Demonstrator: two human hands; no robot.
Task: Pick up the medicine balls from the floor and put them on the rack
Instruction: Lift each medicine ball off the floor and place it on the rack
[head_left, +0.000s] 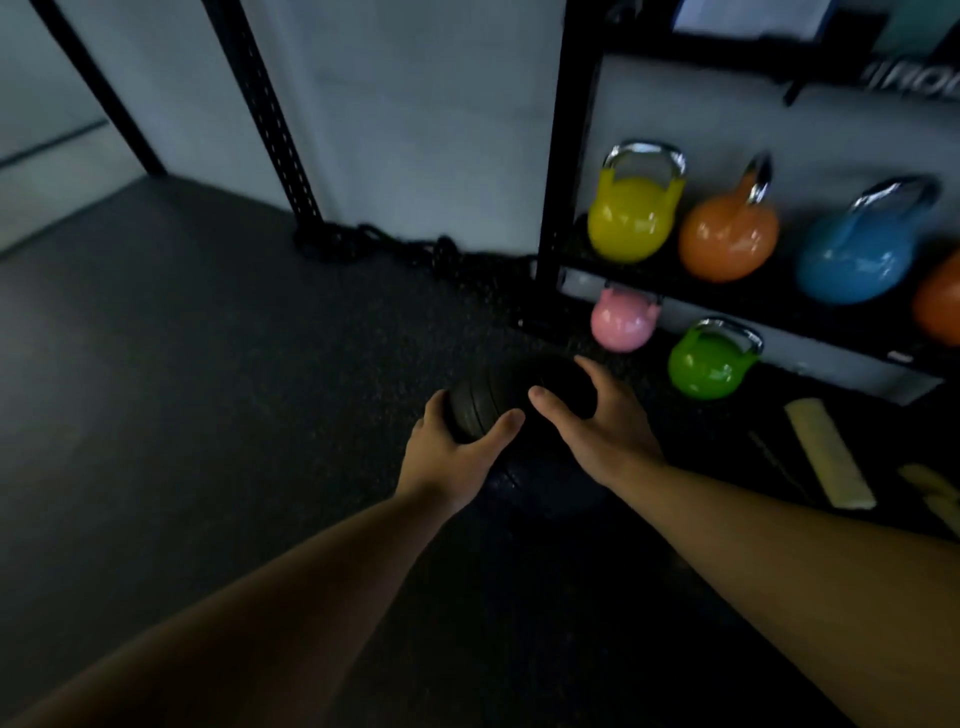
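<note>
Ball (485, 402): on the floor (208, 364), between both hands, near the foot of the rack (566, 156)
Left hand (452, 436): fingers curled round the ball's left side, thumb spread across its near face
Right hand (597, 426): spread wide, fingers straight, at the ball's right side; contact unclear
Nearer: left hand, already on it
Axis: round, so none, and no facing to mind
Rack: ahead and right of the ball

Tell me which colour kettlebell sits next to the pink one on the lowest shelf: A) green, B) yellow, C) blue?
A: the green kettlebell sits just to the right of the pink kettlebell on the bottom shelf of the rack.
</note>
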